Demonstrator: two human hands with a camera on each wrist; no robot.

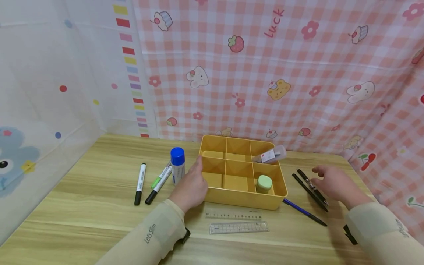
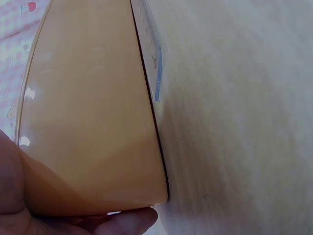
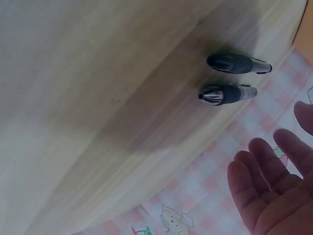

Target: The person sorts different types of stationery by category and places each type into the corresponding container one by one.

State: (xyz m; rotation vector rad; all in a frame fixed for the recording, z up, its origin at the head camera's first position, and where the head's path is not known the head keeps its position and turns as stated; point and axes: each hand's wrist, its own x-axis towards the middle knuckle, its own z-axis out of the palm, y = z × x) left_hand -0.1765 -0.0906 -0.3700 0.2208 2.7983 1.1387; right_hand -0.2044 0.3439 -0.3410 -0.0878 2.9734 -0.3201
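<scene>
A yellow divided storage box stands on the table with its compartments upward. My left hand grips its left end near the front corner; in the left wrist view, fingers lie along the end wall. A light green round-topped item sits in the front right compartment. A clear case with a white label leans out of the back right one. Over on the right, my right hand hovers beside two dark pens, fingers loosely bent and holding nothing. A blue pen lies in front of them.
Left of the box stands a blue-capped glue stick, with several markers lying farther left. Two clear rulers lie before the box. A pink checked curtain hangs along the table's back edge.
</scene>
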